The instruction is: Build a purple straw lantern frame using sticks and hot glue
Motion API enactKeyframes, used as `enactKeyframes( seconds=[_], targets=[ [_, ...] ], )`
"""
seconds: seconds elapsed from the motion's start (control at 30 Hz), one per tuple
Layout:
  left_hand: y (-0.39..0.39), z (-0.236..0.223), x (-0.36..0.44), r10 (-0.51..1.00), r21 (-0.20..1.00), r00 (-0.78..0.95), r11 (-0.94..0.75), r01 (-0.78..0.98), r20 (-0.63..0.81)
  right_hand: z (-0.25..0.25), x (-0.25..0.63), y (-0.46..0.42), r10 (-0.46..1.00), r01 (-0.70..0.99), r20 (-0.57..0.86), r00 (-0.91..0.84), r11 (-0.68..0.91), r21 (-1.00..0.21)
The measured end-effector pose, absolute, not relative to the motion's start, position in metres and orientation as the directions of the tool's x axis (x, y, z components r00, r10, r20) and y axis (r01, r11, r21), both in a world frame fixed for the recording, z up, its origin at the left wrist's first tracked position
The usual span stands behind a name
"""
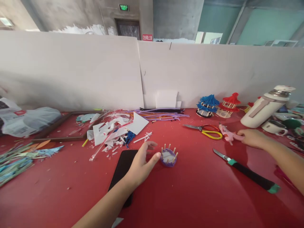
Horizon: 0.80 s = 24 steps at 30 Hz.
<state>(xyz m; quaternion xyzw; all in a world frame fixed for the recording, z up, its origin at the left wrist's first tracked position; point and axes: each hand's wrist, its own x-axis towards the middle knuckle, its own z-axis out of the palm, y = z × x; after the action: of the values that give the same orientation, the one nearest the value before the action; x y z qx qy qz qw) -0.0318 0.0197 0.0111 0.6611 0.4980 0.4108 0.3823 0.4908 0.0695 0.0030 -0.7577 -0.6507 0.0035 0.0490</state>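
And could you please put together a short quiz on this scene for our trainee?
1. Which of these is nearest the left hand: A, white cylindrical flask; B, round purple base with upright wooden pegs; C, red-and-yellow-handled scissors?
2. True or false: the blue-roofed miniature tower stands left of the red-roofed one in the picture.
3. Fill the gap: the right hand is at a small ____ tool on the red tabletop.

Key: 1 B; 2 true; 3 pink.

Head view looks forward-down across the red table (190, 196) (seemingly close).
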Motion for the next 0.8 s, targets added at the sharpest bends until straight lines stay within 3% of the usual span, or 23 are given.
enactKeyframes(
  seconds=[0.13,0.27,0.3,0.33,0.4,0.53,0.8],
  targets=[
    [0.014,0.005,-0.026,0.954,0.761,0.265,-0.274,0.588,0.138,0.025,0.446,0.07,0.985,0.987,0.161,0.062,-0.037,-0.153],
    [0.013,0.002,-0.023,0.939,0.703,0.321,-0.311,0.64,0.123,0.039,0.35,0.056,0.966,0.926,0.169,-0.197,0.24,-0.291],
    [0.014,0.002,-0.024,0.938,0.707,0.326,-0.311,0.635,0.119,0.04,0.322,0.05,0.951,0.882,0.135,-0.28,0.31,-0.354],
    [0.013,0.002,-0.025,0.936,0.714,0.332,-0.309,0.628,0.114,0.039,0.296,0.044,0.923,0.793,0.07,-0.378,0.362,-0.491],
    [0.013,0.003,-0.027,0.935,0.723,0.342,-0.303,0.621,0.098,0.035,0.25,0.033,0.879,0.676,0.008,-0.477,0.373,-0.635],
    [0.01,0.001,-0.029,0.933,0.699,0.343,-0.317,0.641,0.109,0.023,0.202,0.025,0.871,0.614,0.043,-0.49,0.38,-0.692],
    [0.008,-0.005,-0.029,0.921,0.676,0.359,-0.36,0.643,0.149,-0.005,0.194,0.01,0.885,0.546,0.21,-0.416,0.427,-0.721]
  ],
)
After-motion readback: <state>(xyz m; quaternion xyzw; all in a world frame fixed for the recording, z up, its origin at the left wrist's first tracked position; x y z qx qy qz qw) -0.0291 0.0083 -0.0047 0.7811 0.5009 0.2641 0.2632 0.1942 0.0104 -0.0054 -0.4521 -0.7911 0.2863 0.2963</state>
